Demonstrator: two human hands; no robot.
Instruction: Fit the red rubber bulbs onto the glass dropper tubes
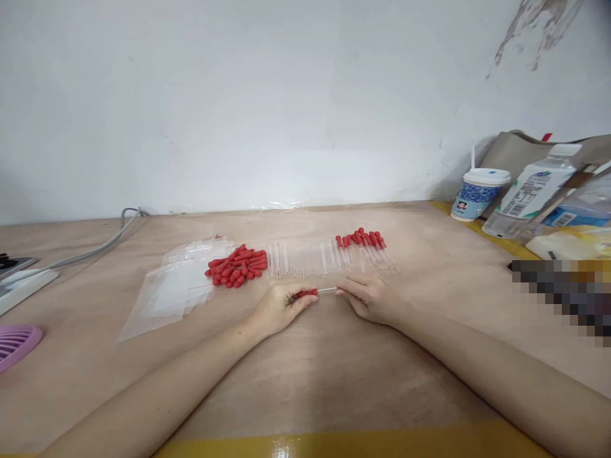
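Note:
My left hand [282,308] is closed on a red rubber dropper bulb [308,293]. From the bulb's open end a clear dropper tube [327,290] runs to my right hand [370,298], whose fingers pinch its other end. Whether the tube sits inside the bulb or only meets it, I cannot tell. Just beyond my hands lies a row of loose clear tubes [300,259]. To the left of that row is a pile of red bulbs [238,266]. At its right end, several droppers with red bulbs fitted [365,239] lie side by side.
Clear plastic bags [167,286] are spread left of the bulbs. A grey cable [95,254] and a pink slotted object [18,346] are farther left. At the right stand a paper cup [478,196], a tilted bottle [532,191] and a bag [506,152]. A wall closes the back.

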